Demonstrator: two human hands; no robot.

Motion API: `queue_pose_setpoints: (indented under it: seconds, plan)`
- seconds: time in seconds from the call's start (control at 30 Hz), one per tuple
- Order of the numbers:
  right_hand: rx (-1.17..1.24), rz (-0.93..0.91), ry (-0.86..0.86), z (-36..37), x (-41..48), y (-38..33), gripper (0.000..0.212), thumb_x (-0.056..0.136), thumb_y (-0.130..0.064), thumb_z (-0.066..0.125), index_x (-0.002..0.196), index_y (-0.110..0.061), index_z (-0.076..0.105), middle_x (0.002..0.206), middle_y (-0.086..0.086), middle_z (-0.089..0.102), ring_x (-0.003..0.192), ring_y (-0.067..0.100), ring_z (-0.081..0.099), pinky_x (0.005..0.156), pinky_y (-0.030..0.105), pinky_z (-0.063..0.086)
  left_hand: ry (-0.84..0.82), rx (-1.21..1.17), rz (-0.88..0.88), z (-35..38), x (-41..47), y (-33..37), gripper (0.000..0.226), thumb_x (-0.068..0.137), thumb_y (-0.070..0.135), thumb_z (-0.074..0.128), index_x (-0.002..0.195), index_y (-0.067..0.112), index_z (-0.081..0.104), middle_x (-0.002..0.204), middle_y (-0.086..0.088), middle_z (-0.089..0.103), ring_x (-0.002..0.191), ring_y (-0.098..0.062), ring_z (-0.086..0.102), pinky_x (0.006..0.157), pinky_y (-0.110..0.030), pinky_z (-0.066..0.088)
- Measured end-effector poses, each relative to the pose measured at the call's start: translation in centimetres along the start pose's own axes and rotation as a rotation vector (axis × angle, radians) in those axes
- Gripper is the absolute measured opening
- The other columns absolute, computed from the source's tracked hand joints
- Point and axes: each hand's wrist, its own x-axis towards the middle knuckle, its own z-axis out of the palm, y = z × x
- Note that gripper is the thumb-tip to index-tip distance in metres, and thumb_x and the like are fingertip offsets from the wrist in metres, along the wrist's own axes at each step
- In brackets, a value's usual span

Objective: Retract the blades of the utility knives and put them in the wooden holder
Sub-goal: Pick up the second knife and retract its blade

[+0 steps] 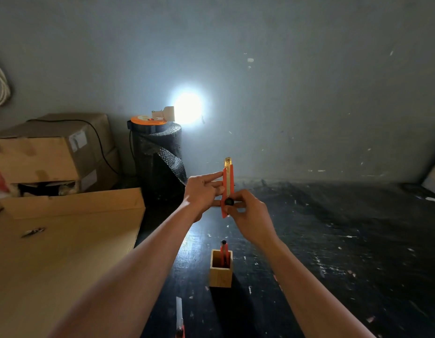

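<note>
Head view is showing no readable writing; the label on the cardboard box is blurred. Both hands are holding an orange utility knife upright above the wooden holder: left hand fingers pressing its side, right hand pinching the black knob.

Single head-worn wide view, looking forward and slightly down over both forearms; dark tabletop close below, grey wall near ahead.
</note>
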Motion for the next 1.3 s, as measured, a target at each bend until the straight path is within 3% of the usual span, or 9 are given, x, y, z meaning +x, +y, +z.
queue_pose_setpoints:
  seconds: [0.1, 0.27, 0.37, 0.53, 0.7, 0.87, 1.07, 1.2, 1.3]
  plan:
    - [0.028, -0.01, 0.001, 0.0, -0.1, 0.1, 0.025, 0.092, -0.026, 0.067, 0.115, -0.023, 0.057, 0.105, -0.015, 0.062, 0.091, 0.001, 0.057, 0.069, 0.004, 0.04, 0.006, 0.0, 0.0, 0.1, 0.2, -0.3, 0.051, 0.09, -0.021, 0.059, 0.13, 0.008, 0.071, 0.106, -0.015, 0.081, 0.095, -0.035, 0.079, 0.083, -0.056, 0.064]
    - [-0.012, -0.033, 0.005, -0.1, 0.5, 0.3, 0.018, 0.096, -0.025, 0.063, 0.113, -0.02, 0.061, 0.114, -0.004, 0.069, 0.097, 0.008, 0.062, 0.085, 0.02, 0.048, 0.017, 0.016, 0.006, 0.1, 0.9, -0.5, 0.05, 0.089, -0.019, 0.063, 0.128, 0.012, 0.072, 0.109, -0.014, 0.081, 0.098, -0.035, 0.079, 0.09, -0.06, 0.061]
    - [0.03, -0.014, 0.042, -0.4, 0.8, 0.2, 0.024, 0.093, -0.034, 0.064, 0.112, -0.022, 0.056, 0.105, -0.013, 0.062, 0.091, 0.005, 0.059, 0.07, 0.009, 0.044, 0.011, 0.008, 0.008, 0.4, 1.1, -0.4, 0.052, 0.089, -0.02, 0.061, 0.129, 0.011, 0.072, 0.111, -0.016, 0.08, 0.097, -0.038, 0.079, 0.087, -0.062, 0.061]
    - [0.008, -0.053, -0.017, -0.3, 1.1, 0.4, 0.02, 0.094, -0.019, 0.067, 0.113, -0.022, 0.062, 0.114, -0.005, 0.068, 0.095, 0.005, 0.059, 0.082, 0.017, 0.049, 0.029, 0.005, 0.014, 0.4, 1.3, -0.4, 0.05, 0.089, -0.018, 0.063, 0.126, 0.014, 0.074, 0.109, -0.014, 0.081, 0.097, -0.034, 0.079, 0.087, -0.06, 0.062]
    - [0.05, -0.035, 0.008, -0.3, 1.3, 0.2, 0.024, 0.09, -0.03, 0.07, 0.109, -0.023, 0.056, 0.099, -0.018, 0.061, 0.079, -0.002, 0.059, 0.067, 0.005, 0.04, 0.033, -0.012, 0.011, 0.6, 1.4, -0.2, 0.051, 0.09, -0.02, 0.06, 0.129, 0.011, 0.072, 0.11, -0.015, 0.08, 0.094, -0.034, 0.08, 0.084, -0.058, 0.063]
    - [0.013, -0.046, 0.006, -0.1, 1.9, 0.8, 0.016, 0.094, -0.022, 0.066, 0.109, -0.021, 0.059, 0.109, -0.008, 0.066, 0.093, 0.003, 0.058, 0.071, 0.007, 0.041, 0.035, -0.015, 0.002, 0.3, 1.7, -0.4, 0.051, 0.09, -0.019, 0.061, 0.13, 0.012, 0.071, 0.11, -0.014, 0.081, 0.095, -0.034, 0.079, 0.085, -0.059, 0.063]
    - [0.017, -0.074, -0.023, 0.0, 1.8, 1.0, 0.024, 0.095, -0.02, 0.065, 0.117, -0.025, 0.058, 0.11, -0.012, 0.064, 0.092, 0.002, 0.057, 0.079, 0.013, 0.047, 0.037, -0.021, 0.006, 0.3, 1.9, -0.5, 0.052, 0.089, -0.02, 0.061, 0.129, 0.011, 0.072, 0.109, -0.014, 0.081, 0.094, -0.033, 0.08, 0.084, -0.057, 0.064]
    - [0.029, -0.047, 0.011, -0.1, 2.1, 0.9, 0.021, 0.093, -0.029, 0.066, 0.11, -0.021, 0.058, 0.103, -0.014, 0.062, 0.088, 0.001, 0.058, 0.068, 0.005, 0.04, 0.04, 0.001, 0.016, 0.5, 1.9, -0.4, 0.052, 0.09, -0.02, 0.061, 0.13, 0.012, 0.072, 0.11, -0.013, 0.081, 0.096, -0.033, 0.08, 0.085, -0.058, 0.063]
    - [0.038, -0.069, 0.001, -0.1, 2.0, 0.9, 0.024, 0.092, -0.026, 0.068, 0.115, -0.026, 0.058, 0.104, -0.017, 0.061, 0.087, 0.0, 0.058, 0.073, 0.007, 0.045, 0.048, -0.001, 0.017, 0.4, 2.0, -0.4, 0.053, 0.089, -0.02, 0.061, 0.129, 0.012, 0.072, 0.109, -0.013, 0.081, 0.096, -0.033, 0.079, 0.085, -0.059, 0.063]
